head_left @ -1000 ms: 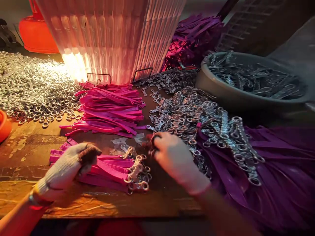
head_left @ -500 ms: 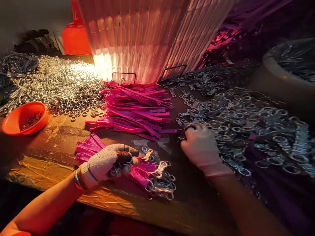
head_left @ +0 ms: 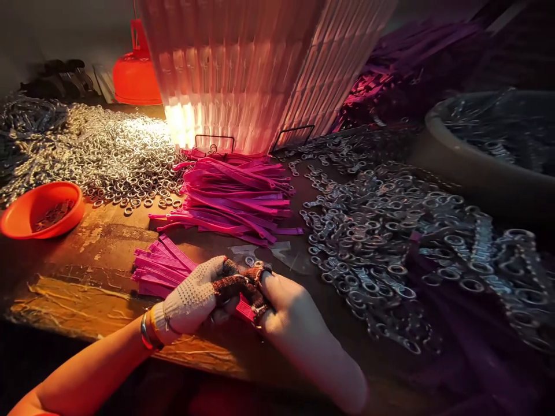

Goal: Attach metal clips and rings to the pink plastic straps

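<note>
- Where the worn wooden table (head_left: 108, 242) meets its near edge, left hand (head_left: 195, 294) and right hand (head_left: 288, 312) pressed together, both closed on one pink strap (head_left: 245, 310) and a small metal clasp (head_left: 259, 268).
- Just left of the hands, a flat stack of pink straps (head_left: 158, 268).
- Beyond the hands, a larger pink strap pile (head_left: 234, 196).
- Right of the hands, a heap of metal clasps (head_left: 381, 231).
- Far left, an orange bowl (head_left: 26, 211) beside loose rings (head_left: 108, 156).

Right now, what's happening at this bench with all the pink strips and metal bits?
A person in knitted work gloves has both hands together at the front of the worn wooden table. The left hand and right hand pinch a bright pink strap and a small metal clasp. A fan of pink straps lies beside them, with a heap of silver clasps to the right.
</note>
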`<state>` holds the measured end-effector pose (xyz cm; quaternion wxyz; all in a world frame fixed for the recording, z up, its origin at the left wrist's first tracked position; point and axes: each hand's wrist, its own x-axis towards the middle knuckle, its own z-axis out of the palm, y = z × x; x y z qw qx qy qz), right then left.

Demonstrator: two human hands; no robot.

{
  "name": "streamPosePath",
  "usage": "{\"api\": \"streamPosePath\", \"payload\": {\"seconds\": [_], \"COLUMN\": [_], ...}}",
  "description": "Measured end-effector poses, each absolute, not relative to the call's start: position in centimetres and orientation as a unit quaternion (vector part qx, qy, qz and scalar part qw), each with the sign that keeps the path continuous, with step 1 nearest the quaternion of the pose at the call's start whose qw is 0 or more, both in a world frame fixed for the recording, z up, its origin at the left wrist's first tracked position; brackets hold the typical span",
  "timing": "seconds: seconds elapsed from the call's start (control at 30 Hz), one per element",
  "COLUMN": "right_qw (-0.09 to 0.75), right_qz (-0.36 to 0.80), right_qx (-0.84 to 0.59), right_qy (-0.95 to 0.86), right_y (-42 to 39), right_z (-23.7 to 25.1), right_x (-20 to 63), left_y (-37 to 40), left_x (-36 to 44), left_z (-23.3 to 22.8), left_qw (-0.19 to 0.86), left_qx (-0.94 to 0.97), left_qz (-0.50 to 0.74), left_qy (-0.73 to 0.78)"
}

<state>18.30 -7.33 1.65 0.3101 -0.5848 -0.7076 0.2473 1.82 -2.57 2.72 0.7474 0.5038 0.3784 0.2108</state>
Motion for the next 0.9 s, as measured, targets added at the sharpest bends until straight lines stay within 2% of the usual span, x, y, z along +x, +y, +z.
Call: {"api": "streamPosePath", "payload": {"seconds": [0.23,0.3,0.4,0.47,0.53,0.63,0.73,0.8,0.9], "right_qw": [0.38,0.368,0.298,0.23,0.183,0.155,0.138,0.094,0.023], "right_qz": [0.312,0.273,0.114,0.055,0.104,0.187,0.107,0.052,0.044], "right_qx": [-0.563,-0.578,-0.616,-0.642,-0.664,-0.663,-0.666,-0.673,-0.678], "right_qy": [-0.664,-0.675,-0.72,-0.73,-0.718,-0.709,-0.725,-0.731,-0.733], "right_y": [-6.8,-6.5,-6.2,-6.1,-5.8,-4.7,-2.5,-0.8,1.0], "right_z": [0.7,0.6,0.8,1.0,1.2,1.6,1.6,1.2,0.2], "right_x": [17.8,17.4,16.6,16.2,16.3,17.6,19.5,20.5,21.3], "left_y": [-1.6,-1.4,-1.1,-0.8,-0.3,0.6,1.8,2.4,2.4], "left_x": [1.3,1.2,1.4,1.7,2.0,2.2,1.7,1.3,0.8], "left_z": [2.6,2.4,1.9,1.5,1.0,0.5,0.1,0.0,-0.2], "left_qw": [0.737,0.729,0.755,0.78,0.802,0.849,0.891,0.898,0.884], "left_qx": [0.519,0.511,0.454,0.408,0.364,0.295,0.193,0.129,0.129], "left_qz": [0.166,0.176,0.213,0.242,0.263,0.256,0.247,0.251,0.266], "left_qy": [0.4,0.42,0.422,0.408,0.394,0.357,0.328,0.338,0.362]}}
